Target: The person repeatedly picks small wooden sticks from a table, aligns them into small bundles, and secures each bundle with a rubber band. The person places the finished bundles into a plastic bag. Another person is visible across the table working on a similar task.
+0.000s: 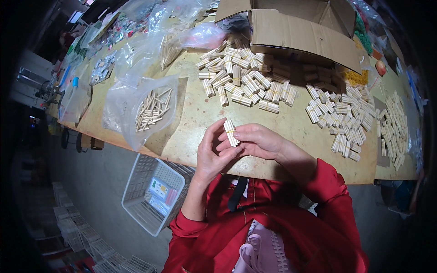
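Between my two hands, just above the table's front edge, is a small bundle of pale wooden sticks with a yellow band around its middle. My left hand cups it from the left, fingers raised beside it. The thumb and fingers of my right hand pinch it from the right. Beyond my hands lies a heap of similar banded bundles. A second group of bundles spreads over the table at the right. To the left, loose wooden sticks lie in a clear plastic bag.
An open cardboard box stands at the back. More loose sticks are piled at the far right, near yellow bands. Clear bags cover the back left. A grey plastic basket stands on the floor below the table edge.
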### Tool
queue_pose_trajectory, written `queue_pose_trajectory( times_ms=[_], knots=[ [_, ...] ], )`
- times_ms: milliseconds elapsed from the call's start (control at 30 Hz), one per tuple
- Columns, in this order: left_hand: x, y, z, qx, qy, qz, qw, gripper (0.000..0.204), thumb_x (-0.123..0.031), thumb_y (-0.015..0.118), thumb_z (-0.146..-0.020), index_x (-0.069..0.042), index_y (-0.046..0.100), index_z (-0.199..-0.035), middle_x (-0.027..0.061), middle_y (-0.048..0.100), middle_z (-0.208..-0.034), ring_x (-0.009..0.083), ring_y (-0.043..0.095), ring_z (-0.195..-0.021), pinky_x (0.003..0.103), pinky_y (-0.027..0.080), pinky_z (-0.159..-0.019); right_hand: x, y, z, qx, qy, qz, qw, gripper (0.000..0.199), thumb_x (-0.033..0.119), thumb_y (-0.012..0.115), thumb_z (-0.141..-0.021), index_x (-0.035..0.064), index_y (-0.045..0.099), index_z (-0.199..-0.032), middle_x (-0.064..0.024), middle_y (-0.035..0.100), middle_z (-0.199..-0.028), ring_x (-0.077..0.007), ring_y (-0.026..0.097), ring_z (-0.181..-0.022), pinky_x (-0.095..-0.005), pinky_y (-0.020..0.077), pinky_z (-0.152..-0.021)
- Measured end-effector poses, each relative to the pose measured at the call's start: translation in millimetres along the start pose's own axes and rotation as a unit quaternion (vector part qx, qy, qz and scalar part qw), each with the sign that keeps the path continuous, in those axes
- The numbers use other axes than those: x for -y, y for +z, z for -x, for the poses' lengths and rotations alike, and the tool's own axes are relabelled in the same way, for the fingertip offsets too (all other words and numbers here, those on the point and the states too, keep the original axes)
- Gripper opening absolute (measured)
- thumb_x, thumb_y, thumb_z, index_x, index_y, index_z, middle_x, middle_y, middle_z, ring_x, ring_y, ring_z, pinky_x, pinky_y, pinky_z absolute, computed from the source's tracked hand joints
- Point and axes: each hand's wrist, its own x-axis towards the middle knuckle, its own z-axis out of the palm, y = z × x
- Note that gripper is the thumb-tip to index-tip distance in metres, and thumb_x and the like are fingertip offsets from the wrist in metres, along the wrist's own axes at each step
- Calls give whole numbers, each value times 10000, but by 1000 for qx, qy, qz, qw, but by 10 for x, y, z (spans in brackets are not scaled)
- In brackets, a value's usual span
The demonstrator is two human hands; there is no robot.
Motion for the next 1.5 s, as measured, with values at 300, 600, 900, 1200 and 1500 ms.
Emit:
queue_pose_trajectory(
  times_ms=[300, 600, 900, 1200, 1500],
  knots=[
    [76, 22, 10, -39, 24, -53, 998, 684, -144, 853, -673, -19, 510, -1251, 124, 626, -1115, 224, 621, -1032, 334, 500, -893, -46, -19, -22, -10, -7, -11, 1000, 402, 236, 520, -991, -65, 515, -1258, -201, 632, -1161, -249, 651, -1035, -362, 537, -891],
    [-33, 33, -26, 2, 16, 4, 1000, 703, -85, 820, -709, -38, 467, -1314, 127, 588, -1243, 216, 587, -1119, 330, 471, -962, -24, -3, -9, 15, -3, -16, 1000, 386, 214, 492, -1003, -81, 507, -1252, -219, 632, -1158, -270, 651, -1049, -370, 539, -902],
    [-55, 41, -21, 20, -16, 99, 995, 691, -76, 800, -727, -42, 446, -1320, 106, 588, -1232, 202, 584, -1102, 322, 466, -961, -60, -53, -29, 24, 2, -22, 999, 381, 225, 495, -1002, -68, 520, -1245, -208, 638, -1139, -271, 658, -1030, -384, 541, -896],
    [-10, -121, -29, -67, -95, 188, 975, 242, -24, 669, -882, -11, 642, -1122, 50, 670, -1015, 94, 605, -911, 248, 485, -830, -3, 20, 4, -13, 31, 6, 999, 383, 241, 477, -1009, -27, 464, -1282, -228, 641, -1086, -271, 692, -907, -352, 580, -796],
    [-7, -114, -51, -83, -102, 207, 969, 97, -47, 666, -895, -4, 639, -978, 82, 689, -974, 102, 624, -851, 245, 509, -787, 12, -24, 4, -18, 32, 29, 999, 361, 249, 477, -1011, -27, 499, -1242, -211, 653, -1073, -193, 689, -794, -292, 566, -698]
  ],
)
